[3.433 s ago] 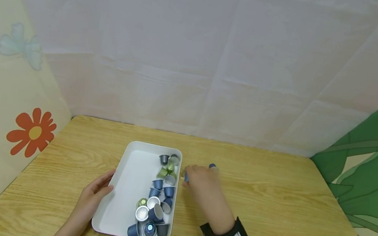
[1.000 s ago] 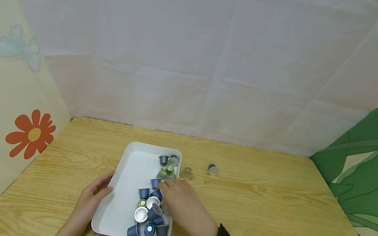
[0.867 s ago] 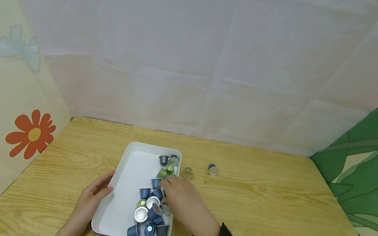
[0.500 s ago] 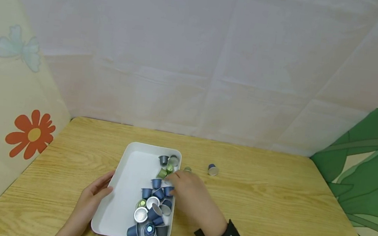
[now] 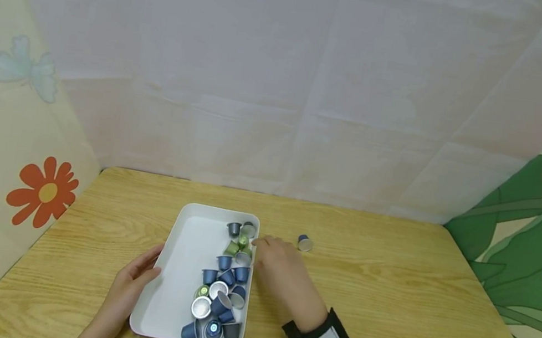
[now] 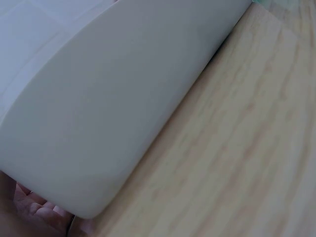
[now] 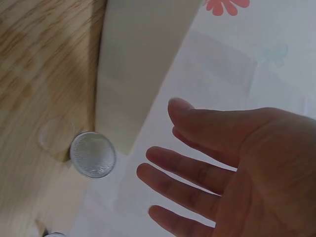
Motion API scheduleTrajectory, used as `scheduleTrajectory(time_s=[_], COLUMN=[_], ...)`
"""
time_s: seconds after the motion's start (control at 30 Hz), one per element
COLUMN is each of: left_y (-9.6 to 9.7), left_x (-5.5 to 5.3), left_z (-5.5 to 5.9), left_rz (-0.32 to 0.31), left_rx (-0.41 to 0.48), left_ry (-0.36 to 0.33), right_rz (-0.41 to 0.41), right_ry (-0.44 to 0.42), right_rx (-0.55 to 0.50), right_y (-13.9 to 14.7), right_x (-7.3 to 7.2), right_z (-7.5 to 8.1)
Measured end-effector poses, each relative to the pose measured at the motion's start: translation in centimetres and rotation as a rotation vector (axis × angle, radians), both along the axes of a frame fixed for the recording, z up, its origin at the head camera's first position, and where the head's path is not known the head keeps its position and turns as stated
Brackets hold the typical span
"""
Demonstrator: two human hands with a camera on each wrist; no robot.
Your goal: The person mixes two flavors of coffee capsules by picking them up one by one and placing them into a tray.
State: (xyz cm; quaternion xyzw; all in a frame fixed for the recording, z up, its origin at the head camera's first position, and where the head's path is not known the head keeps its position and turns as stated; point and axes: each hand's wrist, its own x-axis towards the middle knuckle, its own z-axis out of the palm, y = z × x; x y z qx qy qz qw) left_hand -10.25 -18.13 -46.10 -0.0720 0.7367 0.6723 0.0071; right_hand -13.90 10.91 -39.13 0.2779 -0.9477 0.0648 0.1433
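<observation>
A white tray (image 5: 179, 270) stands on the wooden table, with blue, green and dark grey coffee capsules (image 5: 219, 303) along its right half. My left hand (image 5: 130, 281) holds the tray's left side, thumb at the rim; in the left wrist view, fingers (image 6: 42, 210) show at the tray's lower corner. Just outside the right rim is my right hand (image 5: 284, 271), its fingers spread and holding nothing in the right wrist view. Close to those fingertips a silver-lidded capsule (image 7: 92, 154) lies on the table beside the tray wall; the hand hides it in the head view.
Farther right on the table lies a blue capsule (image 5: 305, 243) on its side. A white cloth (image 5: 286, 81) hangs at the table's back edge, with flower-printed panels (image 5: 47, 194) at either side. The left half of the tray shows bare white bottom.
My right hand earlier gripped a blue capsule at the table, then moved over the tray among the blue capsules, shifting some. It has since drawn back right, past the rim. The left hand stays put.
</observation>
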Motion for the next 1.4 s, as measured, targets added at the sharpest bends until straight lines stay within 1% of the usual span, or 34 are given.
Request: scheduleTrajectory(time_s=[0.17,0.27,0.57,0.83,1.2,1.4], left_y=[0.1,0.1,0.0,0.0,0.0,0.0], left_x=[0.0,0.0,0.0,0.0,0.0,0.0], left_z=[0.1,0.1,0.1,0.2,0.0,0.1], left_rz=[-0.002,-0.003,0.000,0.000,-0.005,-0.006], left_rx=[-0.003,-0.002,-0.001,-0.004,-0.008,0.011], left_ry=[-0.009,-0.012,-0.015,-0.027,-0.009,-0.011], right_rz=[-0.069,-0.088,-0.052,-0.076,-0.074,-0.073], right_ry=[-0.067,-0.090,-0.100,-0.192,-0.168,-0.154], right_rx=[0.002,-0.001,-0.013,0.006,0.003,-0.040], right_y=[0.6,0.9,1.5,1.7,2.0,2.1], right_x=[-0.9,-1.2,-1.8,-2.0,-2.4,-2.3], right_z=[-0.7,-1.0,-1.9,-2.5,-3.2,-3.1])
